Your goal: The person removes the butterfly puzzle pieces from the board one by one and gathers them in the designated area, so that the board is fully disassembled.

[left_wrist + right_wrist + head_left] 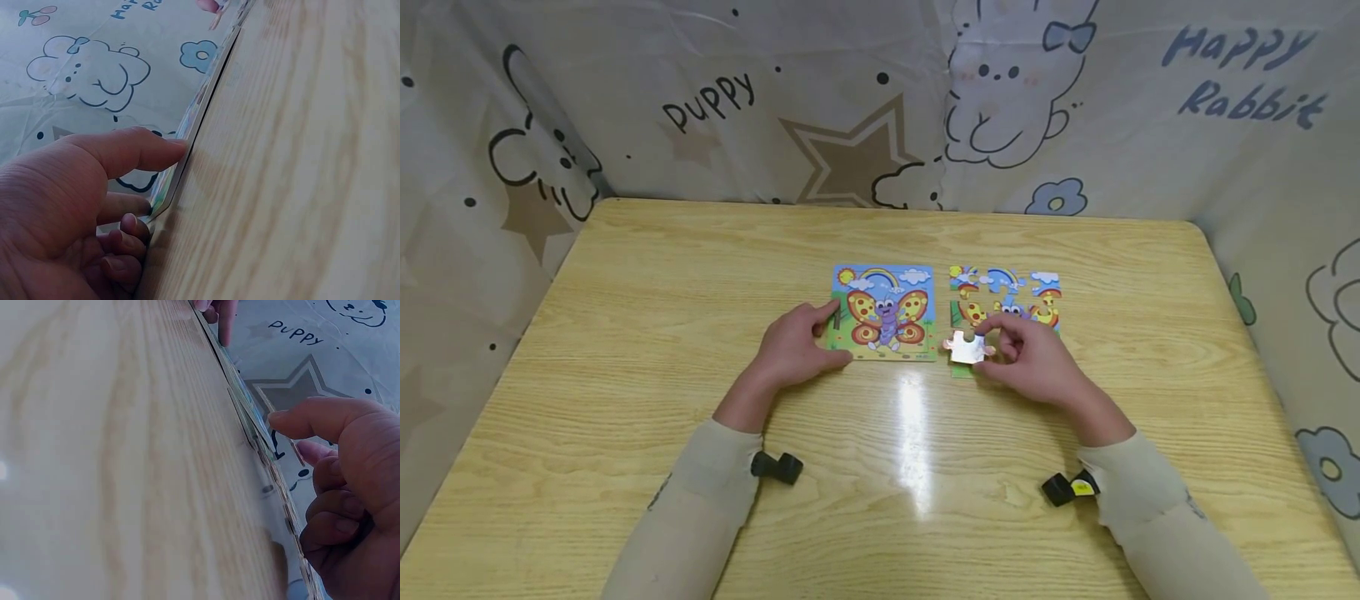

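Note:
A square puzzle board (pixel 887 312) with a printed butterfly, rainbow and sun lies flat on the table. My left hand (pixel 797 344) holds it at the near left corner, thumb on the near edge and index finger along the left side. In the left wrist view the other fingers of the left hand (pixel 69 212) are curled below. Between thumb and index finger, my right hand (pixel 1033 354) pinches a jigsaw piece (pixel 967 348), tilted and bright with glare. Its picture is hard to make out. Beneath it and the hand, other pieces are partly hidden.
Several loose jigsaw pieces (pixel 1003 279) lie spaced in rows right of the board. The wooden table (pixel 700 267) meets a printed cloth (pixel 835 100) at its far side. Black wrist cameras (pixel 777 468) sit at both sleeves.

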Demonstrator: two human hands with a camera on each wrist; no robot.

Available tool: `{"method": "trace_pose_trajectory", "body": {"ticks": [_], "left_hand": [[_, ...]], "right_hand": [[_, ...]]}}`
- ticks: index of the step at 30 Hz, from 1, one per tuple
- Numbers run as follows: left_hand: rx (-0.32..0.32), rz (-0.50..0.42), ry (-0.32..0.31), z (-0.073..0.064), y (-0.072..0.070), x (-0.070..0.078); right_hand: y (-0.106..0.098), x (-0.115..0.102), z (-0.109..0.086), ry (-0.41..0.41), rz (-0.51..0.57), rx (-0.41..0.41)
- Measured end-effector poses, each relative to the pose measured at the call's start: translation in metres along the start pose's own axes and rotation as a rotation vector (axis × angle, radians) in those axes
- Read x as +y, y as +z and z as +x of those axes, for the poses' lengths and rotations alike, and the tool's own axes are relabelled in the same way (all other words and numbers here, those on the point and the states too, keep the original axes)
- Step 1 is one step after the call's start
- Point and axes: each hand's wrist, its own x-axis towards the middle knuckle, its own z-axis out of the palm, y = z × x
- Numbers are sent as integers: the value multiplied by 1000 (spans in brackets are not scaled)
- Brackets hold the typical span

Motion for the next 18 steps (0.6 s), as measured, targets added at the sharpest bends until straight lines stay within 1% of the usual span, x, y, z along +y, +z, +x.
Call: {"method": "trace_pose_trajectory", "body": {"ticks": [8, 14, 18], "left_hand": [[2, -2, -4, 0, 0, 0], [5, 2, -9, -1, 0, 1], [3, 1, -12, -1, 0, 2]], "right_hand": [[-10, 8, -9, -15, 18, 10], [-16, 10, -14, 7, -3, 13], [-18, 13, -16, 9, 5, 10]]}}
